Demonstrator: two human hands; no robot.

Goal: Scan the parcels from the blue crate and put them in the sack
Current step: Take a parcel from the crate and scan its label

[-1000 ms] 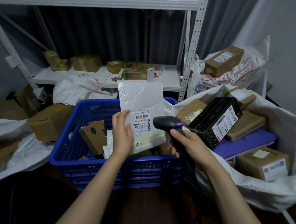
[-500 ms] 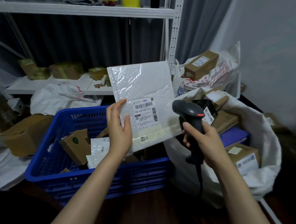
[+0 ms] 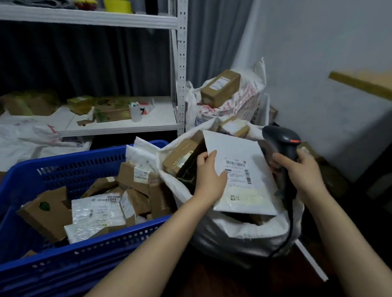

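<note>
My left hand (image 3: pixel 209 175) grips the left edge of a white bubble mailer (image 3: pixel 242 175) with a barcode label, holding it flat over the open mouth of the white sack (image 3: pixel 241 232). Several cardboard parcels lie in the sack under the mailer. A black barcode scanner (image 3: pixel 282 143) is gripped by its handle in my right hand (image 3: pixel 303 171), just right of the mailer, with a red light showing on its head. The blue crate (image 3: pixel 86 253) stands to the left, holding several cardboard boxes and silver mailers.
A white metal shelf rack (image 3: pixel 120 125) with small boxes stands behind the crate. A second white sack (image 3: pixel 240 99) with a cardboard box on top sits behind the first. A wooden tabletop (image 3: pixel 370 85) juts in at the right wall. White bags lie at far left.
My left hand carried the mailer from above the crate rightward and down over the sack, tipping it flat. The scanner hand shifted right, and my view turned right.
</note>
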